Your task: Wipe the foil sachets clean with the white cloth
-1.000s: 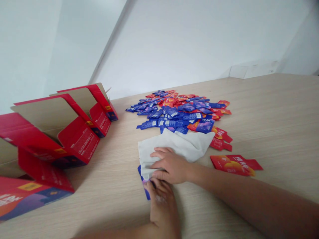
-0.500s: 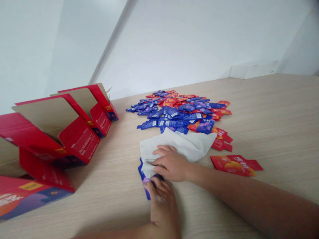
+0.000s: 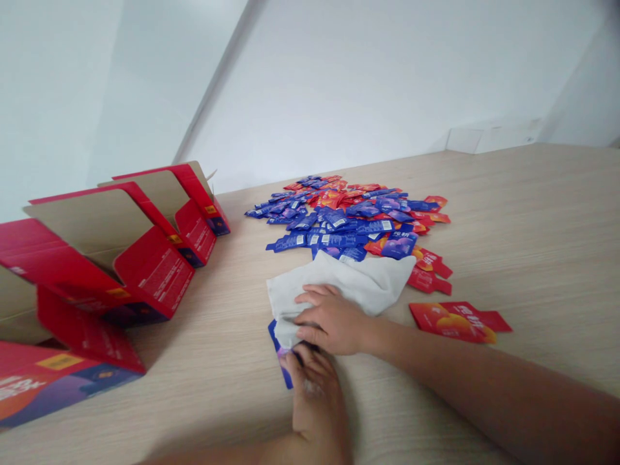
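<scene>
A blue sachet with a purple print lies flat on the table, partly under a white cloth. My left hand pins the sachet down, its fingers curled and pressed onto it; their tips are partly hidden. Just beyond, my right hand grips the cloth from above and presses it over the sachet, fingers slightly apart. The cloth's far part spreads loosely to the right, touching the near edge of a pile of blue and red sachets.
Red open cartons stand in a row along the left side, flaps up. To the right of my hands lies a single red sachet with an orange fruit print. A white box-like object sits at the back right, by the white wall.
The cloth has slid slightly to the left and toward me under my right hand, covering more of the sachet's upper end. My left hand stays in place on the sachet.
</scene>
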Demonstrator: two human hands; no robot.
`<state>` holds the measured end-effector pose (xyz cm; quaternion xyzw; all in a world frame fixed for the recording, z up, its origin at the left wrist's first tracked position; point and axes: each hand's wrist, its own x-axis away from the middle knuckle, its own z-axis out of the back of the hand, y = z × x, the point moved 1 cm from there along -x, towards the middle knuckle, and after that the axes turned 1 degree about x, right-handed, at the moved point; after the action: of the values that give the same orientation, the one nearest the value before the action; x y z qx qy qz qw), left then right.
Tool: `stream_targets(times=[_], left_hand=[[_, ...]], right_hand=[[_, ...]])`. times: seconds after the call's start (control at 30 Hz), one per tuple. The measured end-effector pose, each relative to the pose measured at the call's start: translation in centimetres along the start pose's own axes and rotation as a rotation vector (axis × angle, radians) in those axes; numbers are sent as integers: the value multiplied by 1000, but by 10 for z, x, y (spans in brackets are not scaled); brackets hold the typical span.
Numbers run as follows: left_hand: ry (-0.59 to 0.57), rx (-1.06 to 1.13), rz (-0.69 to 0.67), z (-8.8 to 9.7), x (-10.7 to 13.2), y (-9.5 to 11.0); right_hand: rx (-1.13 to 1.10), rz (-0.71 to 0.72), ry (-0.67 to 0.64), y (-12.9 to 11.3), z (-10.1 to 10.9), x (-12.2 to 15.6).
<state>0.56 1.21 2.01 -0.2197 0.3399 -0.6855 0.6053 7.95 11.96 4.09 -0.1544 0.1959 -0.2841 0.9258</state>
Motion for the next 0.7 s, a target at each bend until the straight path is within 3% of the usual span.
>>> stream_targets(times=[0.1, 0.37, 0.53, 0.7], left_hand=[[6, 15, 6, 0, 1, 0], [84, 9, 3, -15, 5, 9], [15, -11, 77, -10, 2, 8], [43, 18, 21, -7, 1, 8]], right_hand=[[14, -10, -8, 0, 1, 0], [-32, 161, -57, 0, -1, 3], [-2, 43, -14, -1, -1, 1], [26, -30, 3, 1, -1, 0]])
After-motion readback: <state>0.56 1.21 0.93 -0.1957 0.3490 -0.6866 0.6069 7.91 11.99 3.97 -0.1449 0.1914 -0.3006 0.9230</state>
